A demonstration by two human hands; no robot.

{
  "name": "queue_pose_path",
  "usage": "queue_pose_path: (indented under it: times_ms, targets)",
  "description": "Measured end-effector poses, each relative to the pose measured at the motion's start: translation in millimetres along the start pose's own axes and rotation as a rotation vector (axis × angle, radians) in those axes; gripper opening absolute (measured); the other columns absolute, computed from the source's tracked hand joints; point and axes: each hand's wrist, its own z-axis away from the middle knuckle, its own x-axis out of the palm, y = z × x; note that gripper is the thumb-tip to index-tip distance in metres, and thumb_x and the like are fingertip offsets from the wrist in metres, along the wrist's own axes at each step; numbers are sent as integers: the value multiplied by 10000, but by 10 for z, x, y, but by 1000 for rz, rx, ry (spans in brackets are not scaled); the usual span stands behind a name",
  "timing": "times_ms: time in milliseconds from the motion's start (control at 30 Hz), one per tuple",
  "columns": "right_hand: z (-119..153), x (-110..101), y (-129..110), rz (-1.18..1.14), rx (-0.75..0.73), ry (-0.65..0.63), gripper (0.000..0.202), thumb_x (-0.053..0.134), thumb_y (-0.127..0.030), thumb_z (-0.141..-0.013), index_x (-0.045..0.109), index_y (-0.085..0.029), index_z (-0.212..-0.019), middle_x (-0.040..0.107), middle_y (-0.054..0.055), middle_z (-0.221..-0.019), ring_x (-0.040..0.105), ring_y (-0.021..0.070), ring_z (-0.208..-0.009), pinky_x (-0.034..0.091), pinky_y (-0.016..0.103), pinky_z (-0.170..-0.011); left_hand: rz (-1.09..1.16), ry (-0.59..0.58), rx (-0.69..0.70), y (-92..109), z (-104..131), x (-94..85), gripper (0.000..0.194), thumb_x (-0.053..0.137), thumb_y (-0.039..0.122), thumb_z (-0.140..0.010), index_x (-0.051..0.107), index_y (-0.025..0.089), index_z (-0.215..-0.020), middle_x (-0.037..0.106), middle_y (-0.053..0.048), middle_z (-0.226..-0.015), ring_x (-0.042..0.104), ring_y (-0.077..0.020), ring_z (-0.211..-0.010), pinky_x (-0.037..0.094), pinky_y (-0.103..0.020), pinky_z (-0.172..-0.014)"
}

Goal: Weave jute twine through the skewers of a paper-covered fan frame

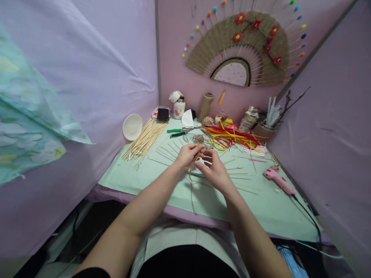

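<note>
My left hand point(189, 155) is closed, its fingers pinching a small bundle of brown twine point(196, 156) above the table's middle. Loose ends of that twine hang down past the table's front edge. Close beside it, my right hand point(214, 169) has its fingers curved and its thumb apart, with the fingertips near the twine. Under both hands, thin sticks point(166, 151) fan out over the tabletop. A looser tangle of twine point(199, 139) lies just behind my hands.
Bamboo sticks point(146, 143) lie at the left, near green-handled pliers point(177, 133). Red, orange and yellow pipe cleaners point(232, 134) are heaped at the back. A pink glue gun point(278, 180) with its cord lies at right. A decorated fan point(240, 46) hangs on the back wall.
</note>
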Motion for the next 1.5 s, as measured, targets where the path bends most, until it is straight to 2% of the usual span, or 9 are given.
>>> queue_pose_path:
  times_ms: [100, 233, 400, 600, 833, 1000, 1133, 1333, 1500]
  targets:
    - [3, 80, 60, -51, 110, 7, 457, 709, -527, -701, 520, -199, -955, 638, 89, -992, 631, 212, -845, 526, 362, -726, -33, 47, 51, 4, 2, 13, 209, 783, 291, -710, 695, 111, -768, 642, -20, -657, 557, -74, -539, 398, -196, -502]
    - [2, 95, 78, -47, 160, -5, 370, 633, -550, -751, 563, -187, -775, 616, 34, -736, 566, 173, -675, 451, 312, -637, -40, 89, 125, -12, -7, 28, 216, 789, 292, -688, 687, 106, -732, 636, -17, -633, 562, -90, -555, 449, -228, -562]
    - [-59, 187, 97, -167, 201, -85, 374, 624, -535, -748, 603, -173, -655, 560, 3, -591, 480, 136, -569, 376, 276, -565, -23, 112, 186, -40, -30, 32, 233, 794, 309, -670, 690, 110, -728, 642, -13, -633, 568, -97, -559, 464, -240, -580]
    - [-79, 195, 85, -371, 267, 10, 167, 657, -334, -671, 629, -174, -630, 566, -19, -582, 476, 111, -560, 384, 251, -572, 44, 97, 175, -31, -43, 25, 251, 809, 318, -657, 700, 109, -744, 659, -21, -652, 583, -92, -560, 480, -243, -601]
    - [-219, 156, 4, -406, 337, -32, 270, 713, -424, -639, 654, -162, -665, 606, 12, -653, 505, 116, -573, 421, 252, -542, 129, 71, 219, -31, -43, 28, 297, 830, 359, -628, 707, 115, -744, 694, -42, -711, 641, -126, -679, 509, -271, -712]
    - [-331, 158, -6, -384, 288, 6, 169, 662, -341, -629, 625, -176, -634, 569, -8, -611, 488, 113, -570, 398, 236, -524, 162, 48, 239, -23, -62, -7, 313, 835, 372, -617, 712, 121, -756, 702, -47, -745, 650, -139, -738, 500, -271, -732]
    - [-376, 81, 70, -320, 260, 17, 147, 623, -330, -647, 625, -183, -653, 576, -8, -632, 486, 117, -584, 373, 230, -516, 163, 25, 169, -6, -78, -49, 303, 830, 340, -628, 728, 121, -811, 708, -55, -792, 649, -127, -763, 484, -253, -738]
    - [-397, -5, 273, -314, 184, 7, 185, 622, -366, -690, 595, -185, -661, 516, -35, -583, 376, 90, -506, 288, 230, -485, 25, -82, 96, -23, -74, -75, 388, 842, 157, -539, 736, 126, -910, 663, -7, -709, 585, -88, -651, 441, -231, -670]
    - [-362, -21, 310, -400, 216, -24, 148, 615, -336, -688, 577, -194, -670, 501, -37, -577, 372, 93, -500, 272, 225, -472, -57, -42, 89, -38, -73, -75, 348, 796, 155, -579, 740, 144, -922, 627, 10, -683, 520, -67, -597, 392, -213, -603]
